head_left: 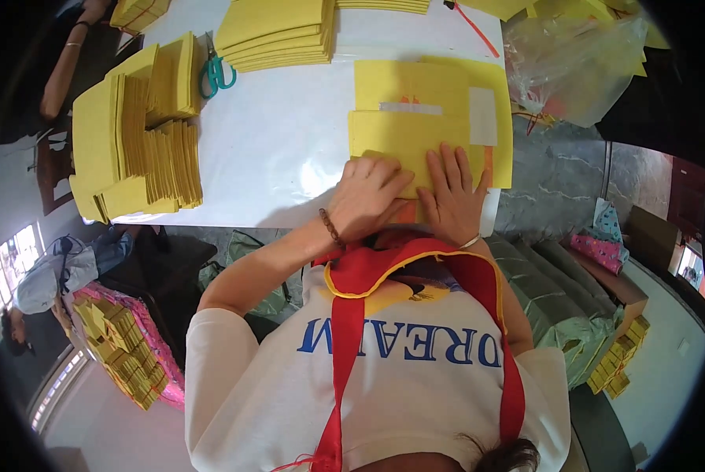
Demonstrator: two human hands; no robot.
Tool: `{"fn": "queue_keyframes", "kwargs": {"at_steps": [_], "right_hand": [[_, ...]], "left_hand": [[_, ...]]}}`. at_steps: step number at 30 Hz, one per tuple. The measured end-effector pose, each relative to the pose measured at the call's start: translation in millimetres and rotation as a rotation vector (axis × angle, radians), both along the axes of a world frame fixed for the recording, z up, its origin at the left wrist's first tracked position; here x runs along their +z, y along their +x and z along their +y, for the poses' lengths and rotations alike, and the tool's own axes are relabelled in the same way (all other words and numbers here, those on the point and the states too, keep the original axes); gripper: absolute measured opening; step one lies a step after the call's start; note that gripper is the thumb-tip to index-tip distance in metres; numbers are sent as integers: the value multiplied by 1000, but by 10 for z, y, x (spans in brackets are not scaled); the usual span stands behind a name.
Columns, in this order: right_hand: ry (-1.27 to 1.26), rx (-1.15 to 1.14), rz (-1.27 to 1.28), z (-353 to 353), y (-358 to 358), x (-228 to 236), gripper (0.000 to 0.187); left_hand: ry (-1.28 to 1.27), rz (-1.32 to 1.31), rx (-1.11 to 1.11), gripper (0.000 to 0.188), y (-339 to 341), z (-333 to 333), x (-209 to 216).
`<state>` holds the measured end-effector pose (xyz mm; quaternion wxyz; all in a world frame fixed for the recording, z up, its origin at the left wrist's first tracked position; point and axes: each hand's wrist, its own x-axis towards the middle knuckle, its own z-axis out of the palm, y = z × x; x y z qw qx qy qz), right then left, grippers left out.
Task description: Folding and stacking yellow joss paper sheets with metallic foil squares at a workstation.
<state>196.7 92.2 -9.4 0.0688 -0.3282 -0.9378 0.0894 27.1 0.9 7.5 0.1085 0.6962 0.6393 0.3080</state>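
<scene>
A folded yellow paper sheet [404, 134] lies near the right end of the white table [274, 141], on top of other yellow paper [500, 86]. My left hand [368, 193] rests at the sheet's near left edge, its fingers curled and pressed together on the paper; the thumb is partly hidden. Beside it, my right hand [455, 197] lies flat on the sheet, fingers stretched out and spread. A pale strip [411, 108] crosses the paper farther up, and a white rectangle [482, 116] shows at the right. Some orange paper [406, 211] peeks out between my hands.
Stacks of folded yellow paper stand at the left [97, 141] and far side [278, 31]. Green-handled scissors [215, 77] lie between them. A clear plastic bag [573, 71] hangs at the right edge. Another person's arm [63, 67] is far left. Wrapped green bundles [553, 291] sit at right.
</scene>
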Motion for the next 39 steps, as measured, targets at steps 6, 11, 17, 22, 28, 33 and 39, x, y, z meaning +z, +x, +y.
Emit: {"fn": "queue_keyframes", "kwargs": {"at_steps": [6, 11, 17, 22, 28, 33, 39], "right_hand": [[-4, 2, 12, 31, 21, 58, 54], [-60, 0, 49, 86, -6, 204, 54], [-301, 153, 221, 461, 72, 256, 50], [-1101, -280, 805, 710, 100, 402, 31], [-909, -151, 860, 810, 29, 522, 29], [-997, -181, 891, 826, -89, 427, 26], [-1121, -165, 892, 775, -423, 398, 26]], "left_hand": [[13, 322, -98, 43, 49, 105, 97], [52, 548, -36, 51, 218, 135, 124], [94, 698, -6, 51, 227, 220, 128], [173, 690, -64, 48, 129, 264, -4], [118, 240, -133, 45, -635, 468, 712], [315, 569, 152, 49, -1611, 547, 1295], [55, 817, 241, 42, -2433, 780, 465]]}}
